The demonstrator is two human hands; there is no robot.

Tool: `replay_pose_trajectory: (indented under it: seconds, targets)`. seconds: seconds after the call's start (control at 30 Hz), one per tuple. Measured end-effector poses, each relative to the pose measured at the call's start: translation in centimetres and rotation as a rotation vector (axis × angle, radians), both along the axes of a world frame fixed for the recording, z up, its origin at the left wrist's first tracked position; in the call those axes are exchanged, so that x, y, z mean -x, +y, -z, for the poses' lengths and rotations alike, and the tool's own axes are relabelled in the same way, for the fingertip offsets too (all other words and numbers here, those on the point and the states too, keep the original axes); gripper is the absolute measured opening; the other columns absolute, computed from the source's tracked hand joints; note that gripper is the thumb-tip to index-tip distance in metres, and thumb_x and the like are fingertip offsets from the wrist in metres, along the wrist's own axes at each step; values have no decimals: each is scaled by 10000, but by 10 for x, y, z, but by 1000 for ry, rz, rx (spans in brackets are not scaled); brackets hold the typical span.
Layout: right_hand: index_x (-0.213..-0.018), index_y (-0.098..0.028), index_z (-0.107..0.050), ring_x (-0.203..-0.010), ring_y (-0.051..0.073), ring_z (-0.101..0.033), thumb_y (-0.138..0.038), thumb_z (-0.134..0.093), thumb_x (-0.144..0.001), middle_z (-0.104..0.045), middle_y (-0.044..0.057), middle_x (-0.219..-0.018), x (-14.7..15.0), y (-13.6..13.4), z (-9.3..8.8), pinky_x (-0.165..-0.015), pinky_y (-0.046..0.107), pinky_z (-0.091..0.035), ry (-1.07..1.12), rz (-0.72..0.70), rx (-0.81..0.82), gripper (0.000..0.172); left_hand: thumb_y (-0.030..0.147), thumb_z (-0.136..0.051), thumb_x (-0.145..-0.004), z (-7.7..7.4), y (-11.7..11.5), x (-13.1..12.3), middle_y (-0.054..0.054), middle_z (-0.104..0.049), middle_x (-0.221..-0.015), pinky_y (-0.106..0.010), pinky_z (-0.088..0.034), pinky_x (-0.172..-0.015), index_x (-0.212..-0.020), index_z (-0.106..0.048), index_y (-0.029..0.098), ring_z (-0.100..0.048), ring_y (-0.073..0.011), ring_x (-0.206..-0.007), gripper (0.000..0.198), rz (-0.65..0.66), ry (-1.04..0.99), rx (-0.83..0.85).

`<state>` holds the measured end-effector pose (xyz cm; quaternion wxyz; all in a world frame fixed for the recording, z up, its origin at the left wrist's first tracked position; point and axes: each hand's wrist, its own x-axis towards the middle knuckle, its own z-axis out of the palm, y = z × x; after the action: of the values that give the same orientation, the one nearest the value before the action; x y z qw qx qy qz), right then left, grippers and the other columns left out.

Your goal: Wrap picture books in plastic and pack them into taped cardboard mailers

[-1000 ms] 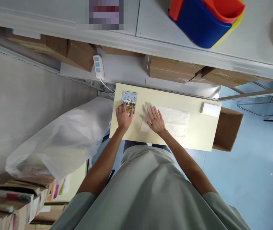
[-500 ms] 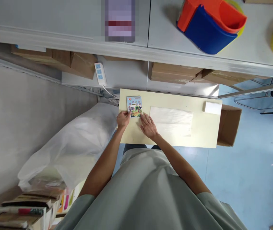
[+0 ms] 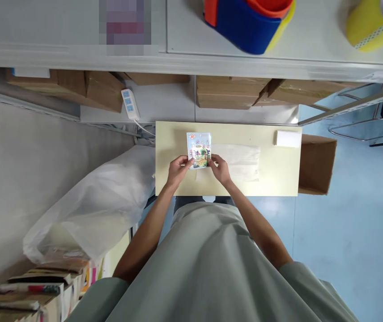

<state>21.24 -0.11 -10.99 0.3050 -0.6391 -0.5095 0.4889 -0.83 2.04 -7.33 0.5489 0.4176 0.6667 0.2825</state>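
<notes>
A small booklet [image 3: 199, 147] with a light blue cover and a coloured garden picture is held between my two hands, raised a little over the pale yellow table [image 3: 278, 172]. My left hand [image 3: 178, 169] pinches its lower left edge, thumb on the cover. At the lower right edge, my right hand [image 3: 220, 167] grips it the same way. A white sheet [image 3: 241, 162] lies flat on the table, partly behind the booklet and my right hand.
A small white box [image 3: 287, 138] sits at the table's right end, beside an open cardboard box [image 3: 317, 165]. Behind are a power strip [image 3: 130, 104], cartons [image 3: 231, 91] and a shelf edge [image 3: 185, 62]. A big plastic bag [image 3: 100, 192] bulges at left.
The booklet has moved right and up off the table. My right hand, earlier spread by its corner, now grips its right edge. The camera view has shifted slightly.
</notes>
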Motion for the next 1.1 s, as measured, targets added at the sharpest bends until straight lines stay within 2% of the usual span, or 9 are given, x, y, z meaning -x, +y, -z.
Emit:
replay_pose_trajectory:
  seconds: [0.13,0.27,0.33,0.43,0.6,0.7,0.93,1.1]
  targets:
    - [-1208,-224,-752,-1045,304,-791,-718,-535,-1082,-851,122,-1102,-68,-35,-1,-993,464,-626,-105,61,12,554,584,-787,-955,9,-18,-61,-64,-830,-994,-310,-602,-872,-975,-779,212,-757,-222,-930,372,163,112,41]
    - [-1120,-223,-780,-1023,324,-746,-662,-538,-1083,-822,142,-1080,-128,-72,6,-960,490,-624,-263,91,-1,503,433,-792,-973,24,-32,-119,-65,-867,-1034,-327,-607,-875,-972,-841,231,-778,-248,-933,208,330,212,41]
    - [-1109,-220,-787,-1017,326,-735,-625,-538,-1087,-813,144,-1068,-149,-83,13,-951,488,-620,-306,102,23,476,391,-803,-968,32,-39,-142,-66,-877,-1044,-337,-608,-885,-957,-863,240,-793,-263,-944,163,371,243,49]
    - [-1131,-208,-789,-1014,323,-728,-561,-537,-1092,-810,148,-1082,-166,-91,24,-947,474,-608,-328,119,56,436,373,-834,-950,41,-45,-164,-60,-886,-1047,-354,-615,-899,-954,-881,255,-812,-281,-964,128,362,273,71]
    - [-1163,-177,-792,-1037,322,-717,-460,-544,-1108,-805,155,-1074,-167,-87,38,-973,449,-574,-384,92,92,380,405,-836,-966,54,-49,-178,-61,-886,-1029,-372,-632,-950,-987,-882,261,-829,-286,-1025,153,268,277,98]
    - [-1177,-169,-790,-1064,325,-708,-427,-549,-1126,-800,157,-1081,-164,-86,41,-992,443,-554,-436,87,101,357,347,-837,-958,60,-50,-181,-75,-884,-1042,-373,-634,-968,-989,-877,238,-824,-275,-1013,121,242,303,87]
    - [-1181,-202,-788,-1082,326,-704,-480,-571,-1149,-814,137,-1074,-156,-84,43,-980,436,-530,-473,124,120,354,311,-815,-942,67,-48,-179,-78,-887,-1044,-358,-643,-956,-1027,-879,223,-828,-259,-1007,138,157,257,130]
    - [-1105,-230,-770,-1080,329,-704,-525,-548,-1155,-805,109,-950,-153,-80,44,-1003,455,-514,-474,163,104,372,320,-817,-931,68,-44,-178,-75,-889,-1022,-351,-643,-932,-1016,-878,224,-833,-264,-1016,141,106,266,153]
